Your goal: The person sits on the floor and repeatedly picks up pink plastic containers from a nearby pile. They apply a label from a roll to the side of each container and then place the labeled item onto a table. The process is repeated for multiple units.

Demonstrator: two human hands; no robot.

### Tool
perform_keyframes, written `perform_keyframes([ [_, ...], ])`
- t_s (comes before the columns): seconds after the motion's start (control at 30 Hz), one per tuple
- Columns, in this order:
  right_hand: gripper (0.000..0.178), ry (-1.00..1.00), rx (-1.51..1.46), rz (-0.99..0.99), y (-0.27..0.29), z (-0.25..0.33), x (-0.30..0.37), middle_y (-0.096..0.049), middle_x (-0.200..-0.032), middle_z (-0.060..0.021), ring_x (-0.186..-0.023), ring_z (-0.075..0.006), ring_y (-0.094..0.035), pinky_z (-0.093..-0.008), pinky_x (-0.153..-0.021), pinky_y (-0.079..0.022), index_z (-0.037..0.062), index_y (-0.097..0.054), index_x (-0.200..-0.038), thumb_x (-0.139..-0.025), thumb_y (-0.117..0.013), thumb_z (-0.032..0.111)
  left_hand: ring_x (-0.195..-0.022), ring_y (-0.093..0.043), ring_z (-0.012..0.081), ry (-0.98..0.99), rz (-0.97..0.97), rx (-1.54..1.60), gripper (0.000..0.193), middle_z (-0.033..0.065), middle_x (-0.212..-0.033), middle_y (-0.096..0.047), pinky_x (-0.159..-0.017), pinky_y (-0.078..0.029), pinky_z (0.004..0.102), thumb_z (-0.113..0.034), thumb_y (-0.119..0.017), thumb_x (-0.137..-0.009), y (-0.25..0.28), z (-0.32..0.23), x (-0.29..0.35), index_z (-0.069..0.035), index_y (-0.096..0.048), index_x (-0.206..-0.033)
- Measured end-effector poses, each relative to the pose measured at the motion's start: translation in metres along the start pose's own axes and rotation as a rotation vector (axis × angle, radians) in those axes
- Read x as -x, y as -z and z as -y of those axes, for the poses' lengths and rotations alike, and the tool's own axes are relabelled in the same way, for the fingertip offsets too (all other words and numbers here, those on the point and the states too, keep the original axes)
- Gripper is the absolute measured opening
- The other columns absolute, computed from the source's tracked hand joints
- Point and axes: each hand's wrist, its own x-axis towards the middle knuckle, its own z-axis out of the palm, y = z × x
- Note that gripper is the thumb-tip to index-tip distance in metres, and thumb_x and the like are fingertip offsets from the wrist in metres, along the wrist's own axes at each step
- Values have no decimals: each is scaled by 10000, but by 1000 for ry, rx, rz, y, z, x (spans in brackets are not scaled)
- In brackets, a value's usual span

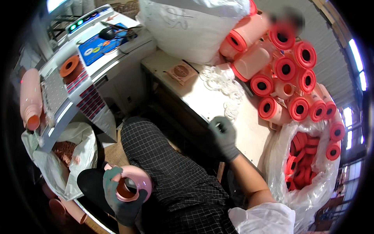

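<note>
My left hand [124, 199], in a grey glove, grips a pink plastic bottle [141, 178] at my left thigh. The bottle's open round mouth is tilted up toward me, and its far end is out of sight. My right hand [224, 139], gloved too, is at the near edge of the white table [255, 142]. Its fingers are curled together, and what they may hold is too small to make out. Just beyond them lies a loose pile of thin white rings [222, 84].
Pink bottles with red caps [285, 69] are stacked at the right, above a clear bag of red caps [300, 163]. A big white sack [191, 29] stands at the back. On the left are a machine [58, 87], another pink bottle [31, 95] and a scrap bag [83, 142].
</note>
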Motion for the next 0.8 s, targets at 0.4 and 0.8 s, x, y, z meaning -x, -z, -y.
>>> perform_keyframes([
  [0.4,367,-131,745,-2,77,-68,-100,-756,-968,-149,-927,-340,-726,-441,-865,-557,138,-808,-1010,-906,-696,472,-1295,-555,367,-136,82,-71,810,148,-1316,-615,-1157,-404,488,-189,-864,-637,-11,15,-11,-9,-550,-1361],
  [0.8,411,-360,-882,1055,-72,151,-6,-720,-1124,-74,-812,-133,-687,-253,-665,-547,49,-619,-1383,-1052,-586,290,-1154,-562,383,-441,-34,-255,878,181,-1202,-568,-1042,-454,562,-291,-893,-714,-12,0,-14,-62,-488,-1459],
])
